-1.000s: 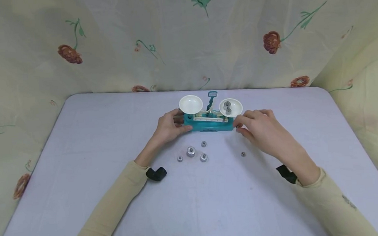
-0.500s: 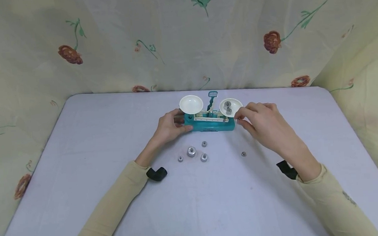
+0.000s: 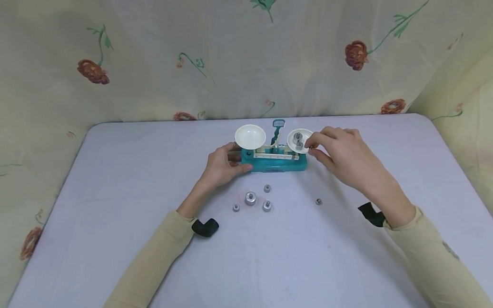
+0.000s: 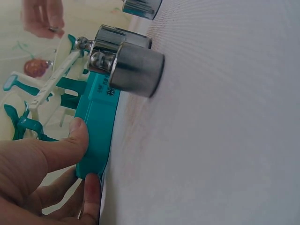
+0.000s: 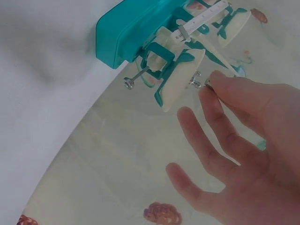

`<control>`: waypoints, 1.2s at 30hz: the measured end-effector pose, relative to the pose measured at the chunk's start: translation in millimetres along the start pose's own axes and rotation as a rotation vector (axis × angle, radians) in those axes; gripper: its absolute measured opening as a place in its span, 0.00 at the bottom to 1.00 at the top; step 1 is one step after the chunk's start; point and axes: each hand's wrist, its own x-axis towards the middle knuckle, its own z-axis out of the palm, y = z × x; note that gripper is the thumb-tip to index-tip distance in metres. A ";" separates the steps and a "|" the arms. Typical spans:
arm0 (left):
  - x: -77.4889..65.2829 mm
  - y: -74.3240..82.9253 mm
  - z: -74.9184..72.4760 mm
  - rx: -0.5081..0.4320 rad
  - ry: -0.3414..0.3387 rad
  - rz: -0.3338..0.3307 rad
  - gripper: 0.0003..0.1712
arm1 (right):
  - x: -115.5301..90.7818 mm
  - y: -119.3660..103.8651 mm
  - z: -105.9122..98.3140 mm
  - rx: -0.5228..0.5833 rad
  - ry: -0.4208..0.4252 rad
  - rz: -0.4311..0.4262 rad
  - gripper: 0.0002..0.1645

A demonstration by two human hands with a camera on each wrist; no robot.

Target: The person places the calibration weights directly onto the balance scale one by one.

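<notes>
A teal balance scale point(image 3: 275, 165) stands at the back of the table, with a white left pan point(image 3: 250, 137) and a white right pan point(image 3: 294, 147). My left hand point(image 3: 221, 166) grips the left end of its base; in the left wrist view the thumb lies along the front. Small metal weights point(image 3: 298, 138) sit in the right pan. Over that pan's right edge, my right hand point(image 3: 345, 156) pinches a tiny metal weight point(image 5: 207, 83) between thumb and index finger, mostly hidden by the fingertips. The other fingers are spread apart in the right wrist view.
Several knobbed metal weights stand in front of the scale, the largest weight point(image 3: 250, 199) among them. A small weight point(image 3: 318, 201) stands apart to the right. Behind the table point(image 3: 186, 272) hangs a flowered curtain point(image 3: 221, 31).
My right hand has risen from beside the base's right end to over the right pan, carrying the tiny weight. My left hand stays on the base.
</notes>
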 end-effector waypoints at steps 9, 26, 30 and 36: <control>-1.1 0.6 -1.5 0.002 -0.003 -0.009 0.38 | 9.3 2.6 2.9 0.000 0.001 0.045 0.13; -0.5 -1.7 -0.5 0.005 0.000 0.006 0.37 | 23.4 13.9 11.2 0.029 0.034 0.060 0.13; -0.1 -2.6 0.0 0.007 0.000 0.012 0.37 | 25.5 13.9 13.5 0.027 0.025 0.075 0.13; -0.1 -2.4 -0.2 0.007 0.001 0.014 0.36 | 28.7 14.1 15.2 0.028 0.025 0.085 0.13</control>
